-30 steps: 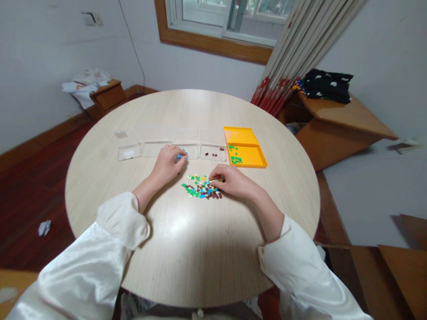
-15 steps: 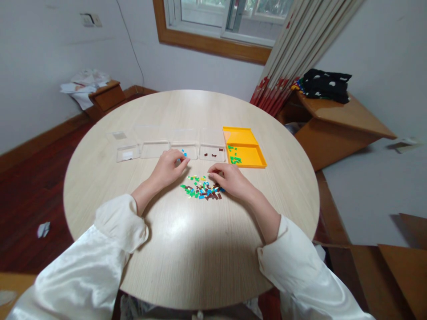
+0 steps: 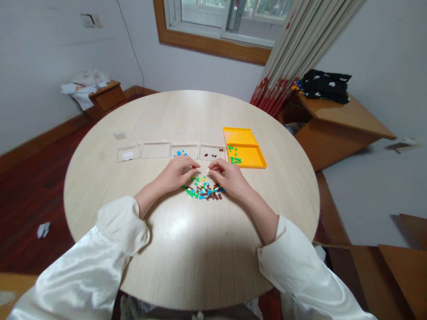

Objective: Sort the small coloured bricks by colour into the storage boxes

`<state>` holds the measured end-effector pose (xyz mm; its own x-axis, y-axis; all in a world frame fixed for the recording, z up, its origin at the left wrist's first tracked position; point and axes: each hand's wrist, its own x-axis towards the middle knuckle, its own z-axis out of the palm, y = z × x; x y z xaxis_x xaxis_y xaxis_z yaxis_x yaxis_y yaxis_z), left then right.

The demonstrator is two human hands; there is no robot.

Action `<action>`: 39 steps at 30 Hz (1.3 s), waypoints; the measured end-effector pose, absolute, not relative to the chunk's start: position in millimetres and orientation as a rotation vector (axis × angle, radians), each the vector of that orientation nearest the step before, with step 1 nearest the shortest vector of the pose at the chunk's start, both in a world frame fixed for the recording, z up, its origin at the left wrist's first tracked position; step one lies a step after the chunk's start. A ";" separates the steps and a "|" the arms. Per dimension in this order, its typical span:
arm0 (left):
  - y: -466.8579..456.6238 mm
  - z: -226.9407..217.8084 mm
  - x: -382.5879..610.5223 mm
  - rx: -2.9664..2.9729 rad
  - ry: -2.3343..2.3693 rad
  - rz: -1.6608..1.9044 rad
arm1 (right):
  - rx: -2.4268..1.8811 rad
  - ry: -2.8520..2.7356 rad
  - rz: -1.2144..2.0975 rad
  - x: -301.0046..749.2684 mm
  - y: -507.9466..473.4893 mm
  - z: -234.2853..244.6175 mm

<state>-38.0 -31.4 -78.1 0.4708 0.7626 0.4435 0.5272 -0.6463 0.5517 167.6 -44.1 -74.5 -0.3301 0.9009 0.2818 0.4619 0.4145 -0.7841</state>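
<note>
A pile of small toy bricks (image 3: pixel 200 194) in green, brown, blue, white and yellow lies mid-table. Just above its far edge, my right hand (image 3: pixel 231 178) pinches a tiny cream-white brick (image 3: pixel 208 170) between thumb and fingertips. My left hand (image 3: pixel 175 174) faces it from the other side, thumb and forefinger slightly apart with nothing visible between them. Beyond my left hand, blue bricks (image 3: pixel 180 153) lie in a clear plastic box (image 3: pixel 171 150). A few brown bricks (image 3: pixel 214 155) sit in the clear box (image 3: pixel 200 153) to its right.
An open yellow box (image 3: pixel 255 156) with green bricks (image 3: pixel 235 160) stands at the right end of the row. Two more clear boxes, one (image 3: pixel 155 150) beside the blue bricks' box and a smaller one (image 3: pixel 128 154) holding a white slip, stand leftward on the round table (image 3: pixel 187 249).
My left hand has moved right and nearer, away from the box with blue bricks and toward my right hand. My right hand has barely shifted and still pinches the cream-white brick.
</note>
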 end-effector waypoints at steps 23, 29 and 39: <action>-38.7 -76.5 -26.9 2.432 1.000 0.930 | -1.111 -1.941 0.873 159.8 -52.0 -69.4; -39.8 -75.5 -26.7 2.429 0.980 0.960 | -1.115 -1.942 0.852 159.4 -52.8 -67.1; -38.6 -77.7 -28.2 2.406 1.001 0.988 | -1.120 -1.935 0.845 159.8 -51.9 -68.0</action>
<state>-28.2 -38.6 -77.7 0.5061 0.7242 0.4683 0.4779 -0.6875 0.5468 159.8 -51.9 -68.0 -0.3506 0.8980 0.2660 0.4148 0.4035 -0.8156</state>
